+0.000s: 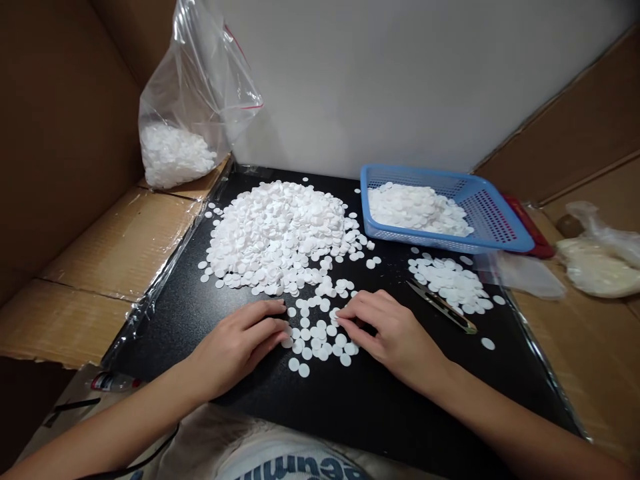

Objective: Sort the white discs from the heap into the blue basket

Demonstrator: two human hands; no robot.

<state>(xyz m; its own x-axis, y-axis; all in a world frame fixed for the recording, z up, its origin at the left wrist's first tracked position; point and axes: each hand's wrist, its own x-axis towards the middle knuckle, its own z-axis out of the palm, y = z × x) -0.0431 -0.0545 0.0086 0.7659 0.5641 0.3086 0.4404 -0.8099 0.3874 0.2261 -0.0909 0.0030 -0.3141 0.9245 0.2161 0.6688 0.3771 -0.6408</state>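
Small flat white discs [320,333] lie loosely spread on the black tabletop between my two hands. At their left edge rests my left hand [240,340], fingers curved and a little apart, the tips touching or very close to the outermost discs. My right hand [385,327] is on the other side, thumb and fingertips pinched together at a white disc [334,313]. Just beyond the hands a large heap of the same discs [280,233] trails down toward the spread ones. Each hand's palm is hidden from view.
A blue plastic basket [450,241] holding more discs stands at the back right. In front of it are a smaller disc pile [450,283] and thread snips [443,308]. A clear bag of discs [177,153] sits at back left. Cardboard [65,133] walls flank the table.
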